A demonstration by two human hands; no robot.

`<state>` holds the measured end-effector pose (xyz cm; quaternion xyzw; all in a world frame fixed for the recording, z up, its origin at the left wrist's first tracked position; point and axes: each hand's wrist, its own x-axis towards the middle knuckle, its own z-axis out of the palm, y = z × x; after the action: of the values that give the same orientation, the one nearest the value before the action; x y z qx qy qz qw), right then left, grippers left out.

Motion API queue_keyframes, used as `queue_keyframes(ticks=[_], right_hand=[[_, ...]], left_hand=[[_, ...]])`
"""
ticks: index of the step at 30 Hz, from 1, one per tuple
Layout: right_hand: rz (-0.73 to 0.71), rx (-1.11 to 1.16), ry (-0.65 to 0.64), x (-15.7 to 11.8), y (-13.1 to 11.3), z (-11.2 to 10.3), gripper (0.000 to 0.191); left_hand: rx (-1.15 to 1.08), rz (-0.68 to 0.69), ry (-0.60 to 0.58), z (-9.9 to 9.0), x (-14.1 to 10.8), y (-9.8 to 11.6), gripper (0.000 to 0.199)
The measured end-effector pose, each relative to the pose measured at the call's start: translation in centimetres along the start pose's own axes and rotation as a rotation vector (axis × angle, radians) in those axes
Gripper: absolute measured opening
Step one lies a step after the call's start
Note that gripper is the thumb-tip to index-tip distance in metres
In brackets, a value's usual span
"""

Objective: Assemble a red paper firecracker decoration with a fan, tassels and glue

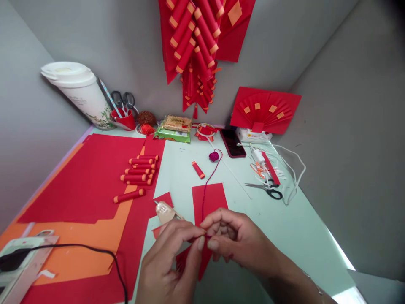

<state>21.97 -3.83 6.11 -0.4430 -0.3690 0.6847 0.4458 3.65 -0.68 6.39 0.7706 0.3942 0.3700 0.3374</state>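
Note:
My left hand (pixel 169 261) and my right hand (pixel 238 236) meet low in the middle of the view, over the pale green table. Thumb and forefinger of each are pinched together around dark magenta yarn (pixel 204 196). From the fingertips the strand runs up across a red paper sheet (pixel 209 195) to a small yarn ball (pixel 214 157). Red paper (pixel 205 259) shows beneath my hands, partly covered by them. Just behind my left hand lies a beige glue gun (pixel 165 212). One red paper roll with orange ends (pixel 198 170) lies beyond the sheet.
At left, several red paper rolls (pixel 139 172) lie on red and orange sheets, with a black cable (pixel 91 250) nearer me. Scissors (pixel 274 193), a phone (pixel 233 142) and a white cord (pixel 294 179) are at right. A white cup (pixel 74 90) stands back left.

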Motion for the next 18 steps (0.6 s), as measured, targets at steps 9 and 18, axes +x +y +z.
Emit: queue_keyframes(ticks=[9, 18], right_hand=[[-0.218, -0.193, 0.192, -0.6, -0.5, -0.4, 0.003], [-0.529, -0.588, 0.311, -1.2, -0.2, -0.4, 0.013]], left_hand=[[-0.139, -0.249, 0.008, 0.4, -0.7, -0.5, 0.017], [-0.176, -0.226, -0.013, 0.5, -0.1, -0.2, 0.02]])
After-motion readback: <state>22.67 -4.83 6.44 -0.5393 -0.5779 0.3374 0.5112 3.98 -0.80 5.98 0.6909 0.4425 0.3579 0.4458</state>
